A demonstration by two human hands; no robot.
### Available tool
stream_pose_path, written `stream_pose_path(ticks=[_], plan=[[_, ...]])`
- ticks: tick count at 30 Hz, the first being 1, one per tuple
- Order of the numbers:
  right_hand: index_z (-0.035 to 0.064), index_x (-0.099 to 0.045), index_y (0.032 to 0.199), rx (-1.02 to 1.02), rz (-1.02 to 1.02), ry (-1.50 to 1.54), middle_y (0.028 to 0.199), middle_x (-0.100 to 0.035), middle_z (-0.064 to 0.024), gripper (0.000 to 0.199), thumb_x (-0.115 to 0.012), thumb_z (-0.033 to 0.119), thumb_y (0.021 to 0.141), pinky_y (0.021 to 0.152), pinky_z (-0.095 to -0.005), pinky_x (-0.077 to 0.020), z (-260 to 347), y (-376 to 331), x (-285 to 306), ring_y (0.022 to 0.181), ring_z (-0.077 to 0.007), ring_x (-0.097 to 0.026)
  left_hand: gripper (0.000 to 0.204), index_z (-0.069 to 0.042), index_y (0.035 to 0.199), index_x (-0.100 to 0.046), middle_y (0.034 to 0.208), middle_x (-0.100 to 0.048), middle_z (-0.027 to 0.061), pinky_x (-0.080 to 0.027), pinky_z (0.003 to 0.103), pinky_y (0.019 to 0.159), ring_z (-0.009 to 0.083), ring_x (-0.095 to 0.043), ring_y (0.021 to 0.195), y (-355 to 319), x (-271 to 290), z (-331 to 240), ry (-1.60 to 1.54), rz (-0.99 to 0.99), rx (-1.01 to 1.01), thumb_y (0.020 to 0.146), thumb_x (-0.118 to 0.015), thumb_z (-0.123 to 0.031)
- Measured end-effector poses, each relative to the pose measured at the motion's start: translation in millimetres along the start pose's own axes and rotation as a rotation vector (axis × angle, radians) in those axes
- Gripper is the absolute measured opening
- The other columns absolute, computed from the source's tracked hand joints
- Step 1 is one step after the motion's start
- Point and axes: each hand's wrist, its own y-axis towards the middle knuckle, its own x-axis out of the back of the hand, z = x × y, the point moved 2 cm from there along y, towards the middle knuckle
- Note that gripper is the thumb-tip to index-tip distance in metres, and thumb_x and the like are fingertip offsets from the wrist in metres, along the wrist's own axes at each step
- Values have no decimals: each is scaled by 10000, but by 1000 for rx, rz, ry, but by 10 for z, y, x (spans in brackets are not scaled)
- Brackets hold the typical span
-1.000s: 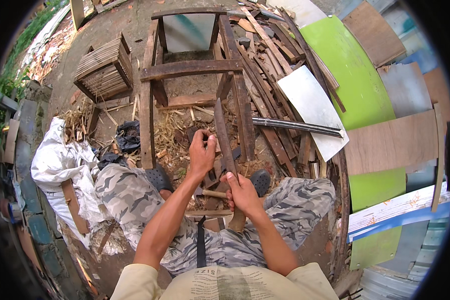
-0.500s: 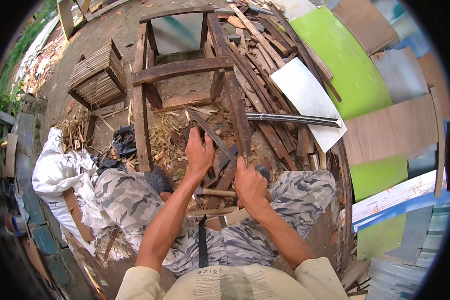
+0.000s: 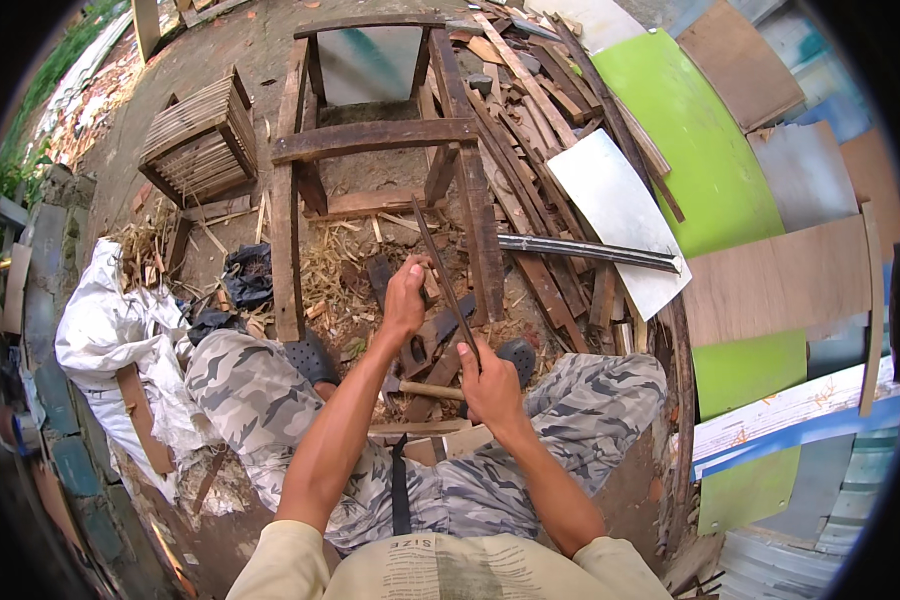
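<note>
One knife [image 3: 449, 288] is gripped in the right hand [image 3: 492, 387]; the left hand [image 3: 404, 300] curls beside it, contents unclear; below both, one lettered shirt [image 3: 390, 574].

your left hand [image 3: 406, 303] has open room leftward over the shavings [image 3: 335, 262] — until the wooden frame's left leg [image 3: 288, 255] blocks you — while the long blade [image 3: 449, 282] crowds its right.
</note>
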Motion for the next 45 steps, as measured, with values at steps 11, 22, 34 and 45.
stream_pose_path(ticks=[11,22,34,45], plan=[[28,-655,965,-31,152,-236,647,-613,-231,269,-561,273,1020,546,-490,-468,-16,-612,500,626,-447,-623,761,-64,890,-571,764,-565,41,-446,325,678,156,-548,722,13,255,88,-447,-60,171,1001,-209,-724],[49,-646,986,-24,168,-284,634,-638,-235,263,-573,301,999,548,-537,-521,-121,-711,419,608,-436,-658,687,-63,857,-547,823,-573,76,-441,342,800,200,-568,811,-4,308,139,-544,-64,191,1008,-273,-675],[20,-587,958,24,228,-259,612,-629,-241,290,-536,299,1018,527,-564,-509,-36,-657,387,605,-462,-652,701,-22,1212,-508,806,-571,73,-446,335,767,190,-550,785,46,378,170,-332,-4,128,999,-172,-599],[0,-557,934,71,244,-374,647,-644,-244,282,-497,257,1033,581,-560,-512,121,-503,407,654,-466,-666,698,-1,1282,-497,797,-586,53,-440,308,703,162,-546,768,145,436,115,-369,-81,140,1003,-160,-544]])
